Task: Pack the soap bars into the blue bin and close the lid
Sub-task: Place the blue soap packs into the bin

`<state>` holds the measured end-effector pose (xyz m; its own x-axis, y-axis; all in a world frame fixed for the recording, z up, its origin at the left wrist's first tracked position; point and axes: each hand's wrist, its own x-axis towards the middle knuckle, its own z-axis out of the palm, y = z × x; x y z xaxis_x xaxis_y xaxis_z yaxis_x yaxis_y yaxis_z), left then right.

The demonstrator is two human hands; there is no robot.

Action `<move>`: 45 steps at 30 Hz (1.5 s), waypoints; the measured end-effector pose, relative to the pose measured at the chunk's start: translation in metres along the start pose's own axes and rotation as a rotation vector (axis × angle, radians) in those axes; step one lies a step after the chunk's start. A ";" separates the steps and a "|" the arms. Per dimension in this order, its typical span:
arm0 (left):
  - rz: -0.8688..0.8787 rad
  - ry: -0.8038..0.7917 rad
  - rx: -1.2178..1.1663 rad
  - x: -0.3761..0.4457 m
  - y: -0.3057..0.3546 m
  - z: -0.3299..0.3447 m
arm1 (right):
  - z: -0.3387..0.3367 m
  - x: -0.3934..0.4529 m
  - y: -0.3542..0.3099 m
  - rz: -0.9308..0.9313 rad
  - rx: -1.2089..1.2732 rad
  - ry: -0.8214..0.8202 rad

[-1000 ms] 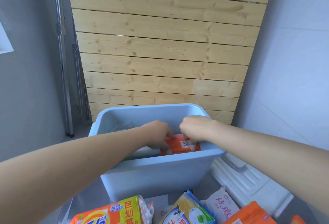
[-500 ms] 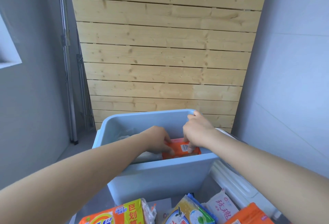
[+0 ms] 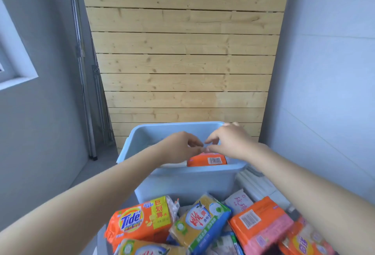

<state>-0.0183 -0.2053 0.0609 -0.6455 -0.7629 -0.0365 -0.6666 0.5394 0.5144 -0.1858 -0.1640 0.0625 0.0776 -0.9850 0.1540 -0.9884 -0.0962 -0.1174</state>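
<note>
Above the blue bin point(image 3: 182, 181), both hands, left point(image 3: 180, 147) and right point(image 3: 229, 143), hover empty with fingers loosely spread, clear of its rim.

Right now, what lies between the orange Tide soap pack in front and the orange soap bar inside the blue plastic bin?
Head view: only the blue plastic bin near wall separates the Tide pack from the bar.

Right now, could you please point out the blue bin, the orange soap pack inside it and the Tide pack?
blue bin point(image 3: 182, 181): head view, front wall.
orange soap pack point(image 3: 199, 161): head view, orange top face.
Tide pack point(image 3: 140, 221): head view, printed front.
</note>
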 end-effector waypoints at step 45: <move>-0.461 0.181 -0.251 -0.243 -0.058 0.049 | 0.079 -0.184 -0.136 0.264 0.772 -0.310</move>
<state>0.1592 -0.0342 -0.0018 -0.2187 -0.9608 -0.1703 -0.7414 0.0502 0.6692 -0.0550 0.0187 -0.0270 0.0014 -0.9724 -0.2332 -0.6228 0.1816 -0.7610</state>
